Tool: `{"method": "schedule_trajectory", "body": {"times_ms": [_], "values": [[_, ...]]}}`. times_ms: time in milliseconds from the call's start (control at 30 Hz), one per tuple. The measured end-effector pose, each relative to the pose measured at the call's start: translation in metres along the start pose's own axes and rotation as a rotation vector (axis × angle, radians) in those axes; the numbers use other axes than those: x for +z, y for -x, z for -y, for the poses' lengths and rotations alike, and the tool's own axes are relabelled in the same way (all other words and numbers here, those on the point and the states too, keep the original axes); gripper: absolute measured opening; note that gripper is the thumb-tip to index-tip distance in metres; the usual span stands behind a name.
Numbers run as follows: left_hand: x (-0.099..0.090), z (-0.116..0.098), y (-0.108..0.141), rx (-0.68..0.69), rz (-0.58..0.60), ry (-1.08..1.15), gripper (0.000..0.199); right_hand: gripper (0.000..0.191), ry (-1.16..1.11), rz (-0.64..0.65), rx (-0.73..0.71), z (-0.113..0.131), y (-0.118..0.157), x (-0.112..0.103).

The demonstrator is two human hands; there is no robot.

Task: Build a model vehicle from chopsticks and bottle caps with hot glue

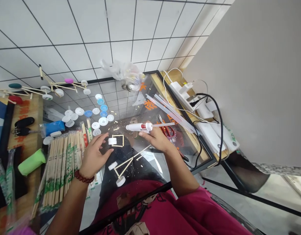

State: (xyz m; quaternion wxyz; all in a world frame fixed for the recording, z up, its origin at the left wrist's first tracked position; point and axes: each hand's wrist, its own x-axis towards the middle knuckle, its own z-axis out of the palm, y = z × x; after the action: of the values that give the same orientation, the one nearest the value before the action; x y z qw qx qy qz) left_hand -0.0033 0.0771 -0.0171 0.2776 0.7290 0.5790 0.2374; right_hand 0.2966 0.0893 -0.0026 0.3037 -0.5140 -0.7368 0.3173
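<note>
My right hand (156, 138) is wrapped round a white glue gun (139, 127), whose nozzle points left and whose clear glue stick sticks out to the right. My left hand (96, 155) has its fingers apart and holds nothing. Just beyond its fingertips, a small square frame of wooden sticks (123, 140) lies on the glass table (140, 156), with white caps (112, 141) at its left side. Nearer my body rests a triangular stick frame (127, 164) with two white wheels at its left end.
Packed chopsticks (58, 169) and a green roll (31, 162) lie at the left. White and blue caps (103, 107) sit further back, beside stick models (59, 85). Scissors (168, 130), glue sticks (175, 111) and a power strip (181, 94) with cables are at the right.
</note>
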Motion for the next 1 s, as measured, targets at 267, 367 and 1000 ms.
{"method": "schedule_trajectory", "body": {"times_ms": [267, 367, 1000], "values": [[0.0044, 0.0034, 0.0046, 0.011, 0.001, -0.009, 0.056, 0.031, 0.036, 0.053, 0.063, 0.0059, 0.0111, -0.0013], [0.0045, 0.0028, 0.0051, -0.001, 0.024, -0.014, 0.055, 0.029, 0.044, 0.05, 0.07, 0.0081, 0.0109, -0.0022], [0.0037, -0.0001, 0.0044, -0.002, 0.045, -0.025, 0.055, 0.026, 0.06, 0.074, 0.104, 0.0077, 0.011, -0.0004]]}}
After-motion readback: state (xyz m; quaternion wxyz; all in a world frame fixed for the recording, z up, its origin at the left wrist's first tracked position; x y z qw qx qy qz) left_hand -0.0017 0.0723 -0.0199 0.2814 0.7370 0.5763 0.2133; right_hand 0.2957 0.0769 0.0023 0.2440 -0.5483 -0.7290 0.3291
